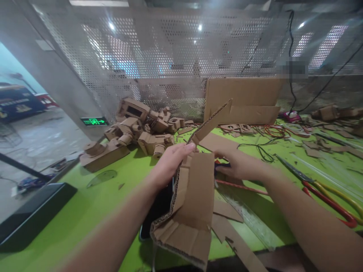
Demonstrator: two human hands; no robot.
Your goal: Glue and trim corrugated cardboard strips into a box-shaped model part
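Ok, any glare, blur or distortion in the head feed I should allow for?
In the head view, bright spots glare against the perforated screen; in the head view, the left forearm looks soft, the folded cardboard clearer; in the head view, a pixelated patch masks some upper-right background.

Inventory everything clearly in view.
bent cardboard: 1, brown, centre
tool: 1, blue-red, right hand
cardboard models: several, brown, far left
cardboard sheet: 1, brown, behind
scraps: many, brown, right
shears: 1, red-yellow handles, right
cords: several, orange/black, right
strips: several, clear, right
slab: 1, black, left
flat device: 1, black, centre
exit sign: 1, green, left
mesh: 1, grey, behind table
table: 1, green, beneath
left hand: 1, bare, gripping cardboard
right hand: 1, bare, around tool
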